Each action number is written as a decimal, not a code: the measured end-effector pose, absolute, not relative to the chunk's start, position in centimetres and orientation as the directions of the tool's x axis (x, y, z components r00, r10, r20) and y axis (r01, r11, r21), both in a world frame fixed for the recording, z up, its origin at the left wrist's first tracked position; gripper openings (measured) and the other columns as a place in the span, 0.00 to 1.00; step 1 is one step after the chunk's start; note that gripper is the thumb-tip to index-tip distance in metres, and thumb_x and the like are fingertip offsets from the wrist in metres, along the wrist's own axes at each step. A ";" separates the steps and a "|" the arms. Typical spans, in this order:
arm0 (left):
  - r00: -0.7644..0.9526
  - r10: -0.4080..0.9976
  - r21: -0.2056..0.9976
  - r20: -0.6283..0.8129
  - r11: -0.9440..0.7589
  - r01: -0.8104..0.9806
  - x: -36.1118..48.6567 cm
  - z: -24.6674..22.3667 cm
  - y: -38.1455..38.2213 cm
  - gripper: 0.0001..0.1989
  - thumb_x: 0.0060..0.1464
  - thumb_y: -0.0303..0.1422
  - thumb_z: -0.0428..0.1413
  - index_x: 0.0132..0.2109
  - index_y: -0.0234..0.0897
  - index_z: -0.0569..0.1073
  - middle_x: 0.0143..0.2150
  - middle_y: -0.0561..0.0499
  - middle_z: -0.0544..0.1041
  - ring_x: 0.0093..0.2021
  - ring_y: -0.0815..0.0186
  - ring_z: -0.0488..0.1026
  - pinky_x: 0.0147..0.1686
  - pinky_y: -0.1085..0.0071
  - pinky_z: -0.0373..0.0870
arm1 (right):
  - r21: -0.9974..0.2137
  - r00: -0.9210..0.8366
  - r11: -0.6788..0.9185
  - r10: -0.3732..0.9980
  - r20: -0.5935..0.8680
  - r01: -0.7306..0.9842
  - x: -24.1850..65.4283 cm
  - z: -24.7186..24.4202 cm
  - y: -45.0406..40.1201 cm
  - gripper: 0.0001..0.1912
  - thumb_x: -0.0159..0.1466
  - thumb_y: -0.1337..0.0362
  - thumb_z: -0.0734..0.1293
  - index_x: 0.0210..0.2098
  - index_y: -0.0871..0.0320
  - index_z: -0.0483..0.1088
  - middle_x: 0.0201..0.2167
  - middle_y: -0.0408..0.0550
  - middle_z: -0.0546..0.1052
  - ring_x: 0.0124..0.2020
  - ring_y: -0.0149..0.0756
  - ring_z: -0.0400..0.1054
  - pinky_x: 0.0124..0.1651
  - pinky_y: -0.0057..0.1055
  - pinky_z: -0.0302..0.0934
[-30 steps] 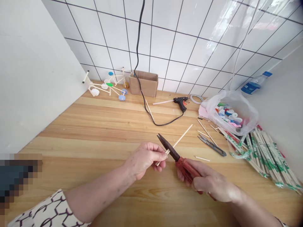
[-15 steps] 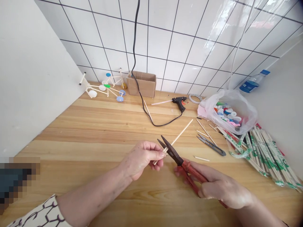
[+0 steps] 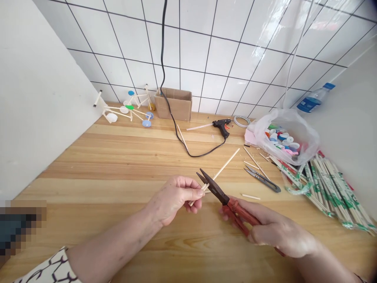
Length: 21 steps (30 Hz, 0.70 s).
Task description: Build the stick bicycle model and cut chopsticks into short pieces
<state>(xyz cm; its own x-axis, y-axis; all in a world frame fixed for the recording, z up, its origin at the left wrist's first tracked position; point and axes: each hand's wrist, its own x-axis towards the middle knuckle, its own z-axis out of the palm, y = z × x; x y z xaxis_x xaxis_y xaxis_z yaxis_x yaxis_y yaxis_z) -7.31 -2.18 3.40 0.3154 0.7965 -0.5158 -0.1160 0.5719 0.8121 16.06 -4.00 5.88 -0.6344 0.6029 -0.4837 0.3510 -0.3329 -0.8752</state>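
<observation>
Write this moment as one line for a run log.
left hand: holds sticks; right hand: holds cutters; blades: across one stick; beyond: glue gun on table

long stick [image 3: 226, 164]: pale, plain wood, straight; raised aslant, far end up and to the right, lower part pinched in the left hand [image 3: 185, 195]. a shorter pale piece lies alongside it in the same pinch. shears [image 3: 217, 192]: dark blades parted, red handles, in the right hand [image 3: 269, 230]; tips point up-left, long stick crossing at the blades. blade contact: cannot be determined.
</observation>
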 end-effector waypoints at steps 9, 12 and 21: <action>0.339 0.775 0.810 -0.533 0.583 -0.059 -7.3 3.1 -2.1 0.08 0.38 0.32 0.60 0.22 0.32 0.70 0.15 0.52 0.72 0.15 0.72 0.66 0.19 0.75 0.57 | -0.886 -0.643 -0.263 0.612 -0.460 0.383 15.7 6.2 -3.8 0.25 0.45 0.74 0.58 0.43 0.60 0.66 0.38 0.46 0.67 0.40 0.37 0.59 0.43 0.32 0.54; 0.323 0.779 0.818 -0.537 0.575 -0.028 -7.3 3.2 -2.1 0.08 0.38 0.32 0.59 0.21 0.33 0.69 0.15 0.53 0.72 0.15 0.72 0.65 0.19 0.75 0.56 | -0.874 -0.621 -0.245 0.626 -0.473 0.419 15.6 6.4 -3.9 0.24 0.46 0.74 0.58 0.43 0.60 0.66 0.40 0.47 0.68 0.43 0.40 0.60 0.45 0.34 0.54; 0.294 0.801 0.846 -0.521 0.531 0.051 -7.4 3.1 -2.1 0.07 0.39 0.31 0.58 0.21 0.33 0.69 0.14 0.53 0.71 0.15 0.73 0.65 0.19 0.76 0.58 | -0.865 -0.607 -0.145 0.657 -0.447 0.480 15.5 6.5 -3.9 0.27 0.48 0.77 0.58 0.47 0.58 0.65 0.46 0.47 0.69 0.49 0.42 0.60 0.54 0.37 0.53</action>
